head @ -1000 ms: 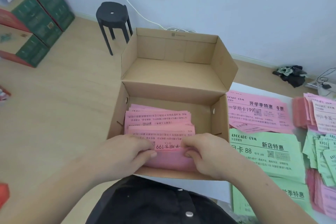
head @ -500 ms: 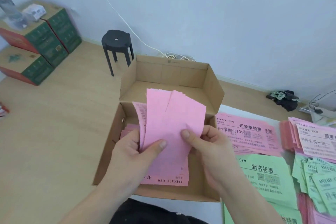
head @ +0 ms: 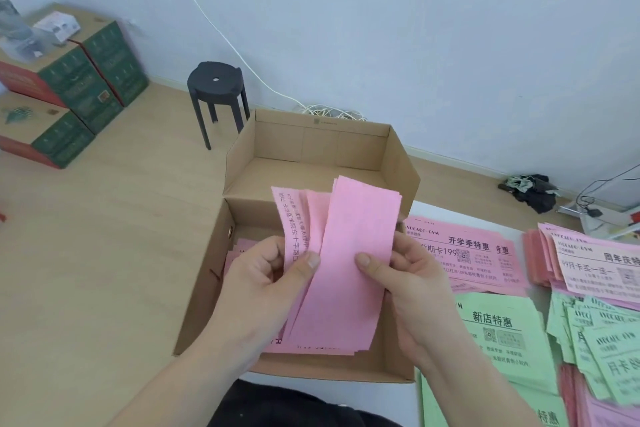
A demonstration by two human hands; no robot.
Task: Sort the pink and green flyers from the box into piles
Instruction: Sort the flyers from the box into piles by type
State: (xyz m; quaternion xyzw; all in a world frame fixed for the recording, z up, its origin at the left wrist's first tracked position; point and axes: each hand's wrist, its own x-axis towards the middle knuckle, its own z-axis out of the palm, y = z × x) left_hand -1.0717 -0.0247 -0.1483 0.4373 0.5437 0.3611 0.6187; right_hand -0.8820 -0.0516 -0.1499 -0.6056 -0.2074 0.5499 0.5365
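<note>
Pink flyers (head: pixel 343 263): a fanned bundle held upright over the box (head: pixel 207 295), blank backs facing the person. Left hand (head: pixel 259 288) grips the left edge, thumb on the front and fingers curled behind. Right hand (head: pixel 415 284) pinches the right edge, thumb on the front sheet. Both are closed on the same bundle. The leftmost sheet curls away and shows its print.

Below the grip: loose pink sheets (head: pixel 239 253) lie in the box. Right of the grip, on the table (head: pixel 436 210): pink pile (head: pixel 478 253), with green pile (head: pixel 498 326) nearer the person. Further right: far stacks (head: pixel 595 315), pink and green overlapping.

Risks:
- The fan is loose. If a thumb eases off, sheets slide out and drop into the box or across the piles.
- Only blank backs show, and the pink stacks carry different headings, so a sheet could land on the wrong stack.
- A green sheet buried in the fan would go unnoticed.

Can't see:
- Fingers behind the bundle.
- Box floor under the bundle, so I can't tell if any green is left inside.
- Far stacks are cut off at the frame edge.
- Small print isn't readable.
</note>
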